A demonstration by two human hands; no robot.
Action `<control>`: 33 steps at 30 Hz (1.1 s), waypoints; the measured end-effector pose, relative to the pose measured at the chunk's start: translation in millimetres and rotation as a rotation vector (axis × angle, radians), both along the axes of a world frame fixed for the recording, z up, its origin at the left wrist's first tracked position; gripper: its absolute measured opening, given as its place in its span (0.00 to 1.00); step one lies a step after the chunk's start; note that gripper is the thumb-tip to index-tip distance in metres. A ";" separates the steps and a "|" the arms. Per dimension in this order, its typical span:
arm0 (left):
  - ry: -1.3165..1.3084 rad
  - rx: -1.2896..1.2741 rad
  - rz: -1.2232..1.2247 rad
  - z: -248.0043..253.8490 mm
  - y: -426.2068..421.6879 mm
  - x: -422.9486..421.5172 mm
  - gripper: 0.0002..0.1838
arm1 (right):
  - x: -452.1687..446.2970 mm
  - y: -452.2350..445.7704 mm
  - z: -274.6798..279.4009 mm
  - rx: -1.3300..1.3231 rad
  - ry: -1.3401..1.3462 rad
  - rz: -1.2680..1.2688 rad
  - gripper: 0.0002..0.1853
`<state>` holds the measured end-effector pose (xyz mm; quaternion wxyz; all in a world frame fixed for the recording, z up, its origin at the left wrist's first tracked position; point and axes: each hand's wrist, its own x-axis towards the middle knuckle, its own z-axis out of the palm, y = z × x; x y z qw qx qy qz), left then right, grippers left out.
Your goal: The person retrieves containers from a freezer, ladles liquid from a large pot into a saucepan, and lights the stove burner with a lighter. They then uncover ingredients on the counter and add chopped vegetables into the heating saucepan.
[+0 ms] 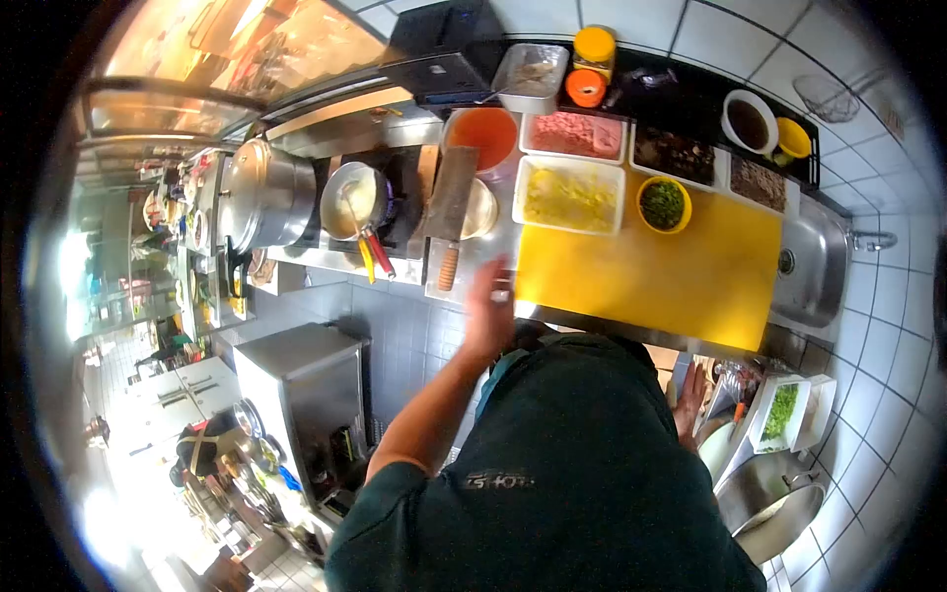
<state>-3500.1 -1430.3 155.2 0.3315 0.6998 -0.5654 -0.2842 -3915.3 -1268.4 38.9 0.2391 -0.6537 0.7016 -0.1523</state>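
My left hand [487, 308] is at the counter's front edge, left of the yellow cutting board [651, 266]. It is blurred, and a small pale patch shows by its fingers; I cannot make out any held thing. Above it lies a cleaver [456, 202] with a wooden handle pointing toward me. My right hand [692, 397] is low, below the board's front edge, beside my body, with its fingers stretched out and nothing seen in them. A yellow bowl of chopped greens [662, 204] and a white tray of pale yellow-green pieces [572, 195] stand at the board's back edge.
At left, a pan [353, 200] with utensils sits on the stove beside a large metal pot [266, 194]. A pink-meat tray [574, 135] and dark-food tray [674, 158] stand behind. A sink [814, 259] is right; a steel pot [779, 513] sits lower right.
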 end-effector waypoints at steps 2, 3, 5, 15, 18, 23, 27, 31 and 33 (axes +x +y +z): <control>-0.370 -0.229 0.141 23.9 18.2 78.9 0.27 | 4.2 32.3 -27.7 0.152 -0.247 -0.108 0.32; -0.533 -0.283 0.196 31.7 25.8 115.3 0.28 | 8.4 39.4 -33.8 0.230 -0.366 -0.166 0.31; -0.754 -0.217 0.265 44.5 37.5 174.2 0.32 | 36.0 29.8 -21.9 0.159 -0.462 -0.158 0.31; -0.869 0.022 -0.447 -27.9 -4.6 341.9 0.19 | 384.7 -160.5 49.0 0.369 -1.004 -0.196 0.27; -0.777 -0.079 -0.468 0.5 -5.0 360.9 0.14 | 445.2 -192.8 26.9 0.728 -1.315 -0.383 0.20; -0.542 -0.131 -0.444 107.7 36.8 388.2 0.14 | 484.8 -206.2 11.4 0.812 -1.385 -0.522 0.13; -0.474 -0.045 -0.546 75.1 46.1 411.7 0.15 | 493.2 -206.9 6.5 0.602 -1.018 -0.498 0.05; -0.461 -0.227 -0.496 54.4 27.6 404.0 0.11 | 503.6 -195.2 46.4 0.454 -0.994 -0.542 0.04; -0.454 -0.392 -0.415 47.6 22.9 403.1 0.11 | 485.8 -176.0 45.6 0.426 -1.088 -0.558 0.08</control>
